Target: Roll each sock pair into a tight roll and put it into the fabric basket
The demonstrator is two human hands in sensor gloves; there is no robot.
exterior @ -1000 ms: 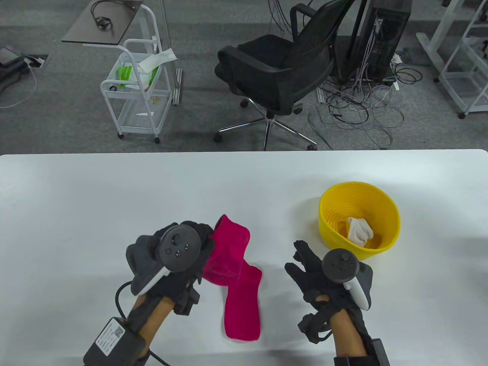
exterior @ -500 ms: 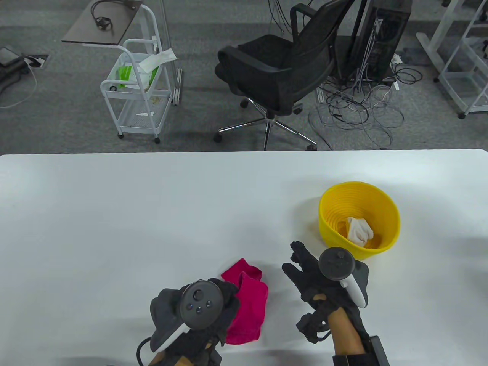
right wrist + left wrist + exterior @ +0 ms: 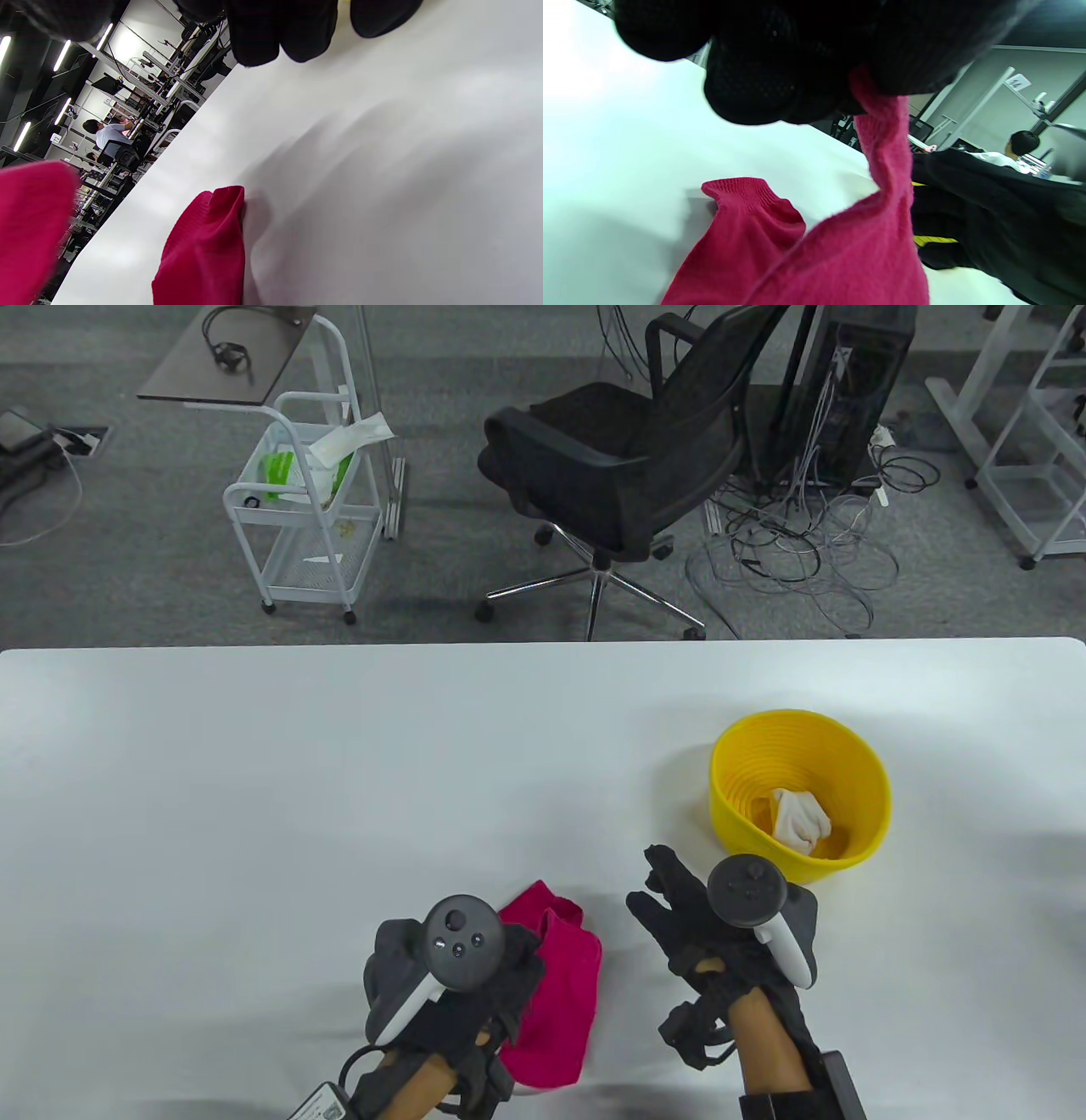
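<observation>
Low in the frame's centre, the left hand [image 3: 462,984] is pinching one end of the pink sock [image 3: 560,993], its glove covering the sock's left side. The right hand [image 3: 713,925] is hovering with relaxed fingers, holding nothing, below the yellow basket [image 3: 865,780], whose white bundle [image 3: 797,819] is hard to identify.

Left hand [image 3: 475,984] fingers curled, gripping; right hand [image 3: 721,933] fingers relaxed, spread.

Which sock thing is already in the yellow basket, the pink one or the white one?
The white sock roll is: it lies inside the yellow basket. The pink socks are out on the table, pinched by the left hand.
</observation>
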